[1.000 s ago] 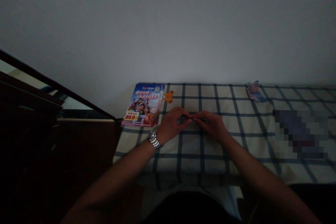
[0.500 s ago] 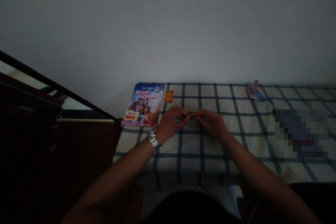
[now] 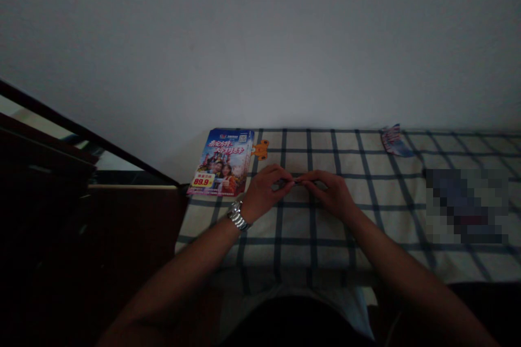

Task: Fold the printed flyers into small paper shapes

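My left hand [image 3: 268, 190], with a silver watch [image 3: 238, 216] on its wrist, is closed in a pinch above the checked cloth [image 3: 297, 249]. Opposite it, my right hand [image 3: 329, 191] pinches too, its fingertips almost meeting those of the left. Between the fingertips is a small thin thing, too dark and small to name. Left of my left hand lies a stack of printed leaflets [image 3: 222, 165] with a blue and pink cover. A flat orange bear-shaped piece [image 3: 260, 149] lies just right of the stack, beyond my left hand.
A crumpled piece of printed paper [image 3: 394, 141] lies at the back right, near the wall [image 3: 309, 43]. A blurred-out dark object [image 3: 464, 206] is on the cloth at the right. A dark slanting bar [image 3: 85, 130] runs along the left.
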Demonstrator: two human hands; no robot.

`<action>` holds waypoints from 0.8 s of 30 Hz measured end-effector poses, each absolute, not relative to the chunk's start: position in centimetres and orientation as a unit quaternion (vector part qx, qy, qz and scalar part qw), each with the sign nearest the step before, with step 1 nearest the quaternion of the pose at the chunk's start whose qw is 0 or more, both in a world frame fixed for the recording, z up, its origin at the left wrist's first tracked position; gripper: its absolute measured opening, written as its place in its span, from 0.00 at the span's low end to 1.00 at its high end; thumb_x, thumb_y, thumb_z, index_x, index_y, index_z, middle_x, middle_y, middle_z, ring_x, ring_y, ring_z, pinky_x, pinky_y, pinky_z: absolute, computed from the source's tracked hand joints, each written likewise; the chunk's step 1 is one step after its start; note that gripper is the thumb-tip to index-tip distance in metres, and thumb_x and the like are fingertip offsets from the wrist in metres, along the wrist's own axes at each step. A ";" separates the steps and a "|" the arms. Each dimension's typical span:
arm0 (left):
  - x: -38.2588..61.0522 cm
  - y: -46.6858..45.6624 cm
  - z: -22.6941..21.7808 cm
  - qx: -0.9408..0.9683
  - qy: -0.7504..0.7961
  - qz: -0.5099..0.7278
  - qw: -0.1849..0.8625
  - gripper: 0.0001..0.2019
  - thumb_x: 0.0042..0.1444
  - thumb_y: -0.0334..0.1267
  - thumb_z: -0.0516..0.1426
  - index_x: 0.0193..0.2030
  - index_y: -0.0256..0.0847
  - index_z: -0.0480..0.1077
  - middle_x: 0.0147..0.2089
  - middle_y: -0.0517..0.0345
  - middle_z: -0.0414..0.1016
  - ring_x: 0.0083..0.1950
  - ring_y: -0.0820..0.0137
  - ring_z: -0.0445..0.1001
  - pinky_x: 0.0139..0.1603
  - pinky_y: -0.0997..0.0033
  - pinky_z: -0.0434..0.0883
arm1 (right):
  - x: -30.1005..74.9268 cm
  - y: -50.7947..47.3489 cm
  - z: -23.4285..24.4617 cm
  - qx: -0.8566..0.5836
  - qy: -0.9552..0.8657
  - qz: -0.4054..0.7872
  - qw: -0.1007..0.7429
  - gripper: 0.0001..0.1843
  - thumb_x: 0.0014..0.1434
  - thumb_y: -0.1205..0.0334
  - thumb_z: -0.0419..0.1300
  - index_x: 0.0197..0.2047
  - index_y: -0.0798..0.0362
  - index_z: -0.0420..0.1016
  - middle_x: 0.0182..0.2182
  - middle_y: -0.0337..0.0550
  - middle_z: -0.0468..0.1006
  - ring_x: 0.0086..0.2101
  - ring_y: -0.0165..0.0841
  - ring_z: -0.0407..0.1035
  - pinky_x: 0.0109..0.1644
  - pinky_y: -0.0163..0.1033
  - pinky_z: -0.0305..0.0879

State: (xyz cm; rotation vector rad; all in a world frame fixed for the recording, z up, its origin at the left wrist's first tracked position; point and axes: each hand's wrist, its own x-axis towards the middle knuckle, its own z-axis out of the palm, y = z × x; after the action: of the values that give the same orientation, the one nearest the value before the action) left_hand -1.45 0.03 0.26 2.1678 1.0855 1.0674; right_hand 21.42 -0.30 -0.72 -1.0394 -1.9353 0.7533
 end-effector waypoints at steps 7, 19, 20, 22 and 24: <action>-1.5 0.2 0.2 0.788 0.402 0.394 0.250 0.05 0.66 0.39 0.60 0.40 0.43 0.75 0.39 0.59 0.76 0.42 0.69 0.75 0.44 0.68 0.73 | 21.1 -0.2 -0.8 -0.410 -0.767 0.298 0.394 0.08 0.66 0.58 0.62 0.47 0.46 0.80 0.41 0.42 0.84 0.42 0.38 0.79 0.48 0.44 0.75; -1.5 0.1 -0.1 0.789 0.403 0.391 0.249 0.05 0.66 0.41 0.60 0.41 0.43 0.76 0.40 0.58 0.77 0.44 0.69 0.76 0.46 0.67 0.73 | 21.2 -0.1 -0.9 -0.410 -0.779 0.264 0.394 0.07 0.66 0.59 0.62 0.44 0.46 0.81 0.39 0.42 0.84 0.40 0.38 0.80 0.46 0.44 0.76; -1.5 0.1 -0.1 0.790 0.404 0.390 0.248 0.05 0.66 0.41 0.60 0.41 0.43 0.76 0.40 0.58 0.77 0.44 0.69 0.76 0.47 0.67 0.73 | 21.2 -0.1 -0.9 -0.408 -0.780 0.262 0.395 0.06 0.66 0.59 0.62 0.44 0.46 0.81 0.39 0.42 0.84 0.40 0.38 0.79 0.46 0.44 0.76; -1.4 0.1 -0.2 0.791 0.403 0.388 0.248 0.06 0.66 0.41 0.60 0.41 0.43 0.76 0.40 0.58 0.77 0.43 0.69 0.76 0.46 0.67 0.73 | 21.2 0.0 -1.0 -0.407 -0.781 0.254 0.399 0.06 0.65 0.61 0.62 0.44 0.46 0.80 0.39 0.42 0.84 0.40 0.37 0.79 0.45 0.43 0.76; -1.4 0.1 -0.2 0.791 0.402 0.388 0.251 0.06 0.66 0.42 0.60 0.41 0.43 0.76 0.40 0.58 0.77 0.43 0.69 0.76 0.46 0.67 0.73 | 21.3 0.0 -1.1 -0.408 -0.783 0.248 0.398 0.06 0.65 0.61 0.62 0.44 0.46 0.80 0.38 0.42 0.84 0.39 0.37 0.79 0.45 0.43 0.76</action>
State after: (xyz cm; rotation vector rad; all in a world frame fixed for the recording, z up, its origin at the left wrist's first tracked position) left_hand -1.41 0.12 -0.20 2.1511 1.0930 1.0557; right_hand 21.25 -0.03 -1.11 -1.0344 -1.9833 0.6270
